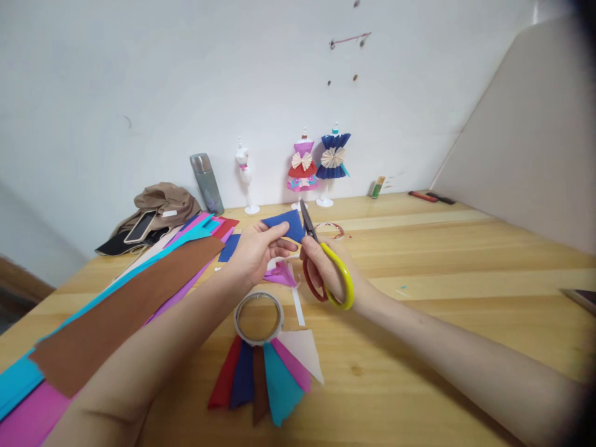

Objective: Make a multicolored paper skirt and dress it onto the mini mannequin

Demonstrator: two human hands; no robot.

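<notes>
My left hand (258, 248) pinches a small dark blue piece of fabric (286, 223) and holds it above the wooden table (442, 261). My right hand (326, 264) grips scissors (326, 270) with yellow and red handles. Their blades point up and meet the right edge of the blue piece. A roll of tape (259, 318) lies just below my hands. Under it a fan of cut coloured triangles (267, 379) is spread out: red, blue, brown, teal, pink and white. A pink scrap (280, 274) lies beneath my left hand.
Long sheets of brown, teal and pink fabric (116, 310) lie along the left. By the wall stand a grey flask (207, 184), a bare white mannequin (244, 174) and two dressed ones (316, 162). A brown bag with a phone (156, 211) sits back left.
</notes>
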